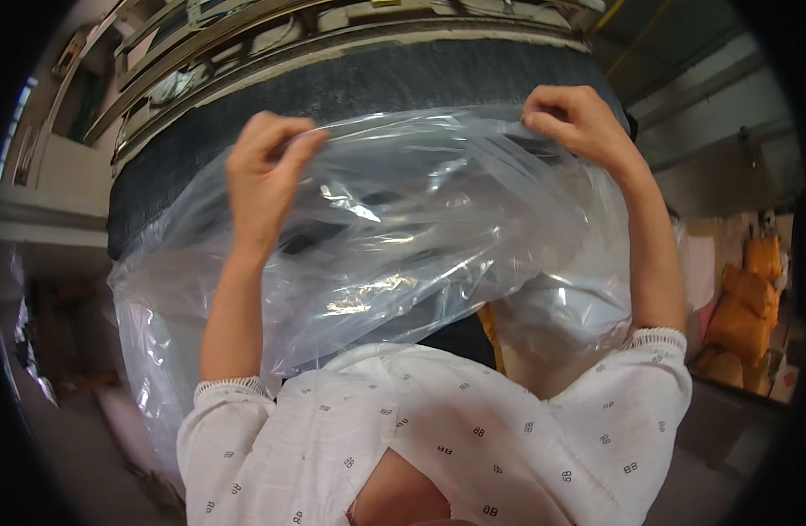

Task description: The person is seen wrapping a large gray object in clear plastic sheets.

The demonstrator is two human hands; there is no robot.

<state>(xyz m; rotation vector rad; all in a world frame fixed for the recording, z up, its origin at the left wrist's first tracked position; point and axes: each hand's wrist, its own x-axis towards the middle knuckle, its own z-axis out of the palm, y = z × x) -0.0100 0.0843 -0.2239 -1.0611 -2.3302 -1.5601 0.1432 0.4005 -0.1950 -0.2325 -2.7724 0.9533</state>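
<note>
A large, thin sheet of clear plastic film (394, 237) is stretched between my two hands. My left hand (269, 162) pinches its far edge at the left, thumb against curled fingers. Farther right, my right hand (578, 123) grips the same edge with its fingers curled in. Shiny creases run across the film, and its lower part hangs loosely toward my body and off to the left. Whether it is a single sheet or a bag I cannot tell. Beneath and beyond it lies a dark grey, cloth-like work surface (333, 83).
Past the dark surface runs a metal frame with rails (333, 31). Orange-yellow bundles (743, 307) are stacked low on the right, beside a pale pink sheet (699, 267). A beige wall or panel (52, 206) stands at the left.
</note>
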